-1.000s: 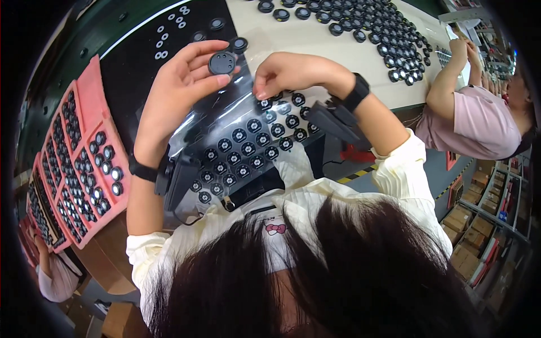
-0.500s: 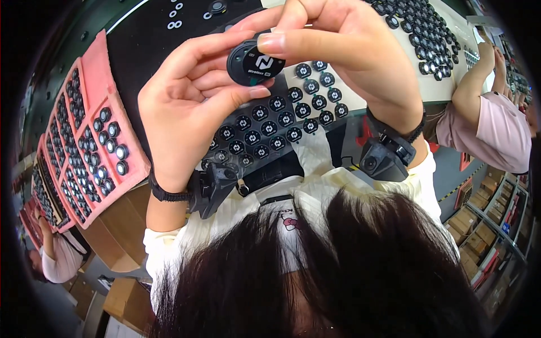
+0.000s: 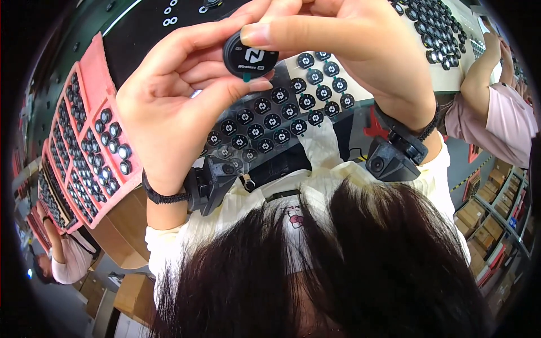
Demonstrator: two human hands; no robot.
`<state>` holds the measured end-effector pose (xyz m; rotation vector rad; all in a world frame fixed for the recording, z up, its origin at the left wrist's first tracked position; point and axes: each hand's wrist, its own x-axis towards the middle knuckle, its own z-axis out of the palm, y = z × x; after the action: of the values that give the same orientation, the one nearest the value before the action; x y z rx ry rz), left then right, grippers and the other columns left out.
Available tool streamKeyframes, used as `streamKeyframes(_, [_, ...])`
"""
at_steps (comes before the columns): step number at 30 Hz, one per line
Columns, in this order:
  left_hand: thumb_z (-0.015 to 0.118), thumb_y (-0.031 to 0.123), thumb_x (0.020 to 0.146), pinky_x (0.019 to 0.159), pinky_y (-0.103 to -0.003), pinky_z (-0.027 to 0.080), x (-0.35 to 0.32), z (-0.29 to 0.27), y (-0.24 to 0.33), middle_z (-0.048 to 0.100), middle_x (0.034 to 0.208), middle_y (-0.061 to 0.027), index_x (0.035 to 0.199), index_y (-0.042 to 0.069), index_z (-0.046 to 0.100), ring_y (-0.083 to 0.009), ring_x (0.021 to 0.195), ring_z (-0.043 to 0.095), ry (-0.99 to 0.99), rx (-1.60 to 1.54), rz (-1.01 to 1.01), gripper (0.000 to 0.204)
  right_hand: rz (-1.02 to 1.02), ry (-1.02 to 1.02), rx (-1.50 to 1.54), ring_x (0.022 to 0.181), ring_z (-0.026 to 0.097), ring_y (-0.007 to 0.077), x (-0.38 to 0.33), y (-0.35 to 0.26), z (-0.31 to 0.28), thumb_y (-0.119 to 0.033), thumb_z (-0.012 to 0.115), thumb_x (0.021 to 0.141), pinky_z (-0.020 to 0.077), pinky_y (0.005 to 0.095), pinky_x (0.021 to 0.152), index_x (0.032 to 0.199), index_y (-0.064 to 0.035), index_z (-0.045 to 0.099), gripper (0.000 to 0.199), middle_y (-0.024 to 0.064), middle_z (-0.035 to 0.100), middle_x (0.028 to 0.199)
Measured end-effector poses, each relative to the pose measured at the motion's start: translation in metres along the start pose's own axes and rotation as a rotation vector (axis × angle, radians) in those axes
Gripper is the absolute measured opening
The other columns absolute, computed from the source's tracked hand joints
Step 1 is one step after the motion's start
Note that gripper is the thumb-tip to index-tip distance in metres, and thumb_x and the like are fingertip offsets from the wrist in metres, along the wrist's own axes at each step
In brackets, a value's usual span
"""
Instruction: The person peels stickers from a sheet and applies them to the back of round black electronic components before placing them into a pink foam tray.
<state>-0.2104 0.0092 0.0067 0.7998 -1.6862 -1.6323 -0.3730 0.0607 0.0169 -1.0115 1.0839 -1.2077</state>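
Between my two hands is a round black disc (image 3: 255,61) with a white logo and a small green tab at its lower edge. My left hand (image 3: 163,98) is closed around its rim, thumb below and fingers behind. The thumb of my right hand (image 3: 355,48) presses on the disc's upper face; that hand's other fingers are partly cut off by the upper edge. Below the hands lies a clear sheet of round black stickers (image 3: 262,106) with the same logo and green tabs. Part of this sheet is hidden behind my left hand.
Left stands a pink divided tray (image 3: 100,62) holding many round black parts. White rings (image 3: 169,21) lie on the dark mat beyond. More black discs (image 3: 439,34) cover the table at right, near a co-worker's arm (image 3: 479,73). Cardboard boxes (image 3: 135,296) stand lower left; shelves (image 3: 496,208) lower right.
Both hands have shifted slightly left and up with the disc. Its logo face is turned more squarely into view, and my right thumb still presses on it.
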Motion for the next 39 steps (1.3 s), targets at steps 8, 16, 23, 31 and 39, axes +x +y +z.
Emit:
streamKeyframes(8, [0.053, -0.019, 0.068, 0.076, -0.029, 0.054, -0.001, 0.007, -0.003, 0.058, 0.1, -0.0224, 0.106, -0.014, 0.049, -0.0235, 0.085, 0.062, 0.183, 0.261, 0.052, 0.039, 0.034, 0.029, 0.106, 0.068, 0.057, 0.0094, 0.001, 0.005, 0.006, -0.005, 0.062, 0.079, 0.0473, 0.0193, 0.061, 0.079, 0.0057, 0.056, 0.012, 0.0115, 0.061, 0.088])
streamKeyframes(16, [0.054, -0.018, 0.068, 0.077, -0.03, 0.053, 0.0, 0.006, -0.006, 0.058, 0.101, -0.0226, 0.106, -0.014, 0.049, -0.024, 0.089, 0.061, 0.221, 0.226, 0.073, 0.039, -0.029, 0.007, 0.197, 0.065, 0.056, 0.0086, 0.006, 0.017, 0.008, -0.006, 0.061, 0.08, 0.0468, 0.0192, 0.059, 0.079, 0.0052, 0.054, 0.013, 0.0097, 0.061, 0.084])
streamKeyframes(23, [0.056, -0.018, 0.067, 0.078, -0.03, 0.053, -0.002, 0.012, -0.004, 0.058, 0.101, -0.0223, 0.106, -0.014, 0.049, -0.0243, 0.09, 0.061, 0.265, 0.283, 0.091, 0.04, -0.097, 0.019, 0.022, 0.064, 0.055, 0.0076, 0.006, 0.015, 0.009, -0.005, 0.061, 0.08, 0.0462, 0.0197, 0.058, 0.079, 0.0052, 0.055, 0.012, 0.0095, 0.06, 0.081])
streamKeyframes(31, [0.057, -0.017, 0.067, 0.078, -0.031, 0.053, 0.0, -0.001, -0.02, 0.058, 0.101, -0.0223, 0.106, -0.014, 0.049, -0.024, 0.09, 0.061, 0.009, 0.039, 0.133, 0.04, -0.328, 0.022, 0.071, 0.068, 0.056, 0.0081, 0.003, 0.045, -0.001, -0.007, 0.064, 0.078, 0.0467, 0.0209, 0.059, 0.084, 0.0049, 0.053, 0.017, 0.0087, 0.06, 0.08])
streamKeyframes(39, [0.057, -0.015, 0.071, 0.08, -0.028, 0.051, -0.012, -0.014, 0.008, 0.058, 0.103, -0.0199, 0.111, -0.01, 0.049, -0.0236, 0.091, 0.061, -0.332, 0.912, 0.62, 0.042, -0.676, 0.166, -0.607, 0.074, 0.06, 0.0187, -0.008, 0.017, -0.012, -0.008, 0.069, 0.07, 0.0482, 0.0257, 0.061, 0.1, 0.0009, 0.051, 0.035, 0.0103, 0.059, 0.077])
